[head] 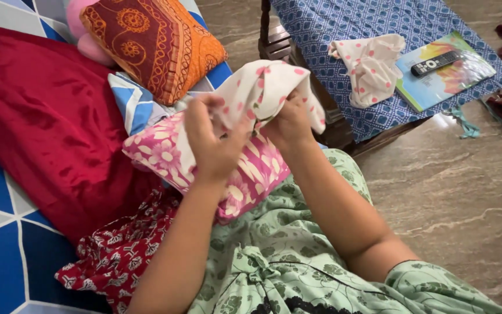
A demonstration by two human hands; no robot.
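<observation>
White cloth w/ pink dots (268,87), bunched & creased, held up over a pink floral pillow (245,174) on the lap. Left hand (213,139) & right hand (289,122) both pinch it, close together. Cloth's shape unclear; folds hide right fingertips.

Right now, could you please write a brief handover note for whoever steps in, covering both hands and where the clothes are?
Left hand: closed on the white cloth with pink dots, gripping its lower edge.
Right hand: closed on the same cloth, bunched at its upper part; the cloth is held up above the lap.
Under the hands: a pink floral cushion on the lap.
A second dotted white cloth lies crumpled on the blue patterned seat, beside a booklet with a black remote on it.
Done: nothing lies folded yet.
Left: the held cloth is still bunched; the second lies untouched.
</observation>
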